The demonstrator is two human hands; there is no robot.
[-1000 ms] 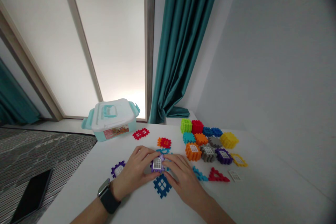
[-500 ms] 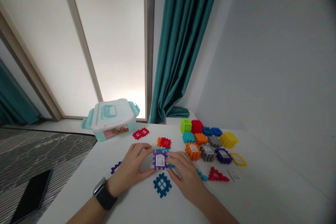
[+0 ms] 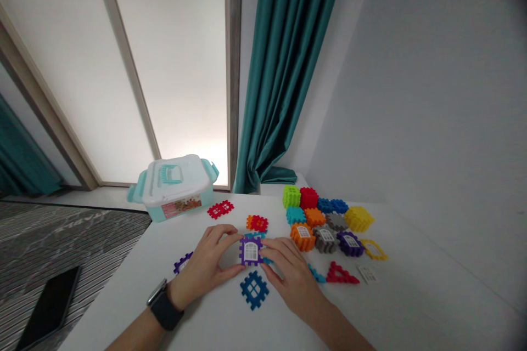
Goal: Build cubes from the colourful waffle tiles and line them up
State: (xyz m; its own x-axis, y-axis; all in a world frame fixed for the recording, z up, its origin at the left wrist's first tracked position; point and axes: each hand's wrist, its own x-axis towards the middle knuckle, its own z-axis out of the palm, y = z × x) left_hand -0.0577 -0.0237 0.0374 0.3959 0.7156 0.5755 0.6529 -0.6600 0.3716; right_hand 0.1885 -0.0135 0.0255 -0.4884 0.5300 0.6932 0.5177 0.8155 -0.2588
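Between my hands is a purple building tile (image 3: 251, 252) with a white window insert and notched edges. My left hand (image 3: 211, 259) grips its left side between thumb and fingers, a dark smartwatch (image 3: 164, 305) on the wrist. The tile's right side is in the fingers of my right hand (image 3: 290, 271). Just below lies a dark blue window tile (image 3: 254, 289), turned cornerwise on the table. Light blue pieces (image 3: 256, 235) show partly behind the held tile. Another purple tile (image 3: 181, 263) is half hidden by my left hand.
A lidded storage box (image 3: 179, 186) stands at the back left. Red tiles (image 3: 220, 209) and an orange-red pair (image 3: 257, 223) lie ahead. Stacked coloured tiles, including a purple stack (image 3: 350, 244), a red triangle (image 3: 341, 273) and a white insert (image 3: 367, 274), occupy the right side.
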